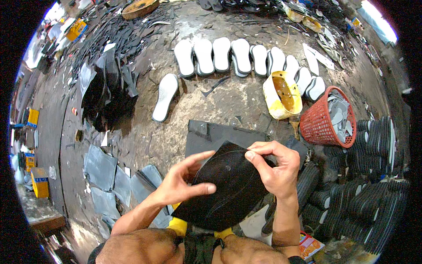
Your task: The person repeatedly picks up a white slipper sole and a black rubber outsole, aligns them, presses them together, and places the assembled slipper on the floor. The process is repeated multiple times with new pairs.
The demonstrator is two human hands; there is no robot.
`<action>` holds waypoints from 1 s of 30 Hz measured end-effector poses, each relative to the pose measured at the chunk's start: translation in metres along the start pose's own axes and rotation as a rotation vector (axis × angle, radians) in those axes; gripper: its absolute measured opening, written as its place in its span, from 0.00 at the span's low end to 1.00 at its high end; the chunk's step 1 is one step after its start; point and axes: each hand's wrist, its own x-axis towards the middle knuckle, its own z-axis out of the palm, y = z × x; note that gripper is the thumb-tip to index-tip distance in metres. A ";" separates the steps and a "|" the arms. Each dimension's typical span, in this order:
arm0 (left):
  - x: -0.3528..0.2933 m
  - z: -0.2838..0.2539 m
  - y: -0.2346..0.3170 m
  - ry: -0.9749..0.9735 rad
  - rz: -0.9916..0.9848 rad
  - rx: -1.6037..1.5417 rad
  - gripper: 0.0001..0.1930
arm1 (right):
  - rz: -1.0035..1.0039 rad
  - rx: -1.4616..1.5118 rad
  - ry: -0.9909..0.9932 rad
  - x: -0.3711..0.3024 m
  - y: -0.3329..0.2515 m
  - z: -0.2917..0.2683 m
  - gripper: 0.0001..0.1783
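Observation:
A black sheet (226,185) with a faint curved outline, like that of a sole, and a small round mark lies tilted over my lap. My right hand (279,165) pinches its upper right edge between thumb and fingers. At its left side, my left hand (187,178) grips the sheet, with the thumb on top and the fingers partly hidden by the edge. Beyond the sheet, a dark flat board (204,132) rests on the floor. White-topped soles (222,53) stand in a curved row farther off, and one single sole (166,97) lies apart at the left.
A yellow container of amber liquid (268,99) stands right of centre, beside a red basket (314,123) of grey scraps. Stacks of black soles (369,202) fill the right side. Grey sheets (100,167) lie at left, and dark offcuts (92,48) are heaped at the far left.

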 end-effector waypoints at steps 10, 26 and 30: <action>0.007 -0.016 -0.012 0.409 -0.052 -0.090 0.13 | 0.293 0.164 -0.542 -0.001 0.012 -0.005 0.48; -0.019 -0.061 -0.205 -0.141 0.315 1.413 0.33 | -0.165 -0.540 -0.781 -0.069 0.150 0.160 0.38; -0.004 -0.063 -0.194 -0.303 0.261 1.498 0.42 | -0.247 -0.733 -0.642 -0.092 0.199 0.102 0.38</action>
